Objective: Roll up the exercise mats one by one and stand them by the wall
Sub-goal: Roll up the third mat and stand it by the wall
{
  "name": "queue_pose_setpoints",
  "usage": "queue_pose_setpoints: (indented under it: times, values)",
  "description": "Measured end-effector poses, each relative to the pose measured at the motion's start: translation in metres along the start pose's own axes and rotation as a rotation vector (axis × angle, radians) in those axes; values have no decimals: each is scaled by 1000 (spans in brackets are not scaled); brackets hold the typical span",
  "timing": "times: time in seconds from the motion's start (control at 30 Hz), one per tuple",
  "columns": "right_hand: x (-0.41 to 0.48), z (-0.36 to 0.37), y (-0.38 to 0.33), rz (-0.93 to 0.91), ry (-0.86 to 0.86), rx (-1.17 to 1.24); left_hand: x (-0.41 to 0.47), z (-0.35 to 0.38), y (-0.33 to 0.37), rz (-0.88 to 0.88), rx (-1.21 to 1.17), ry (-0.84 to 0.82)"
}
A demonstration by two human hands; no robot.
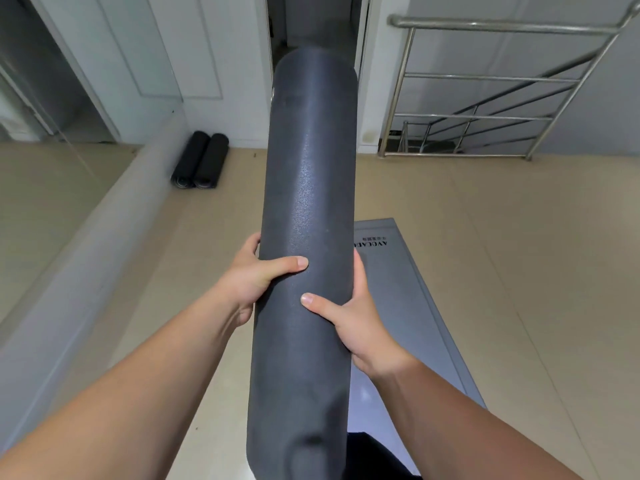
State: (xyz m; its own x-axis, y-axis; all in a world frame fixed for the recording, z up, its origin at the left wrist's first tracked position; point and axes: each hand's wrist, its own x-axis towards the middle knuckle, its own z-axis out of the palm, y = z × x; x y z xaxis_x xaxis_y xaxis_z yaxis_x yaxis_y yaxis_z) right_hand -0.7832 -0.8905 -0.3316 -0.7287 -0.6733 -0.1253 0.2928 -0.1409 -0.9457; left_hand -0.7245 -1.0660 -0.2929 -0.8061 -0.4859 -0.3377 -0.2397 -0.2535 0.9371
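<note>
Charcoal rolled mat (308,188) sits clasped between left hand (256,282) and right hand (356,320), likely so it cannot unwind, aimed toward two rolls (201,161) at ten o'clock.

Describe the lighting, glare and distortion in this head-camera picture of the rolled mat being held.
Head view: soft, even indoor light, no hard shadows; a pale sheen runs along the rolled mat held by the left hand and right hand; the flat mat on the floor glares near its closer end; wide-angle bending tilts the stair railing; the low ledge at left looks smeared.
</note>
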Motion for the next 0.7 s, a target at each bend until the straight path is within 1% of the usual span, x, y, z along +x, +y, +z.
queue_pose_setpoints:
  times: [0.13, 0.2, 0.3, 0.43, 0.53, 0.7]
  values:
    - [94, 26, 20, -19, -19, 5, 78, -42, 19, -2, 8, 24]
    - [153, 39, 27, -26, 6, -10, 129, -64, 34, -9, 12, 49]
    - [243, 66, 25, -31, 28, -29, 207, -99, 71, -14, 24, 72]
    - [344, 107, 15, 22, 26, -12, 288, -152, 124, 12, 31, 82]
    - [409, 141, 11, 48, 25, -36, 337, -197, 153, 20, 19, 87]
    - [520, 211, 22, 8, 14, -117, 424, -291, 178, 25, -10, 95]
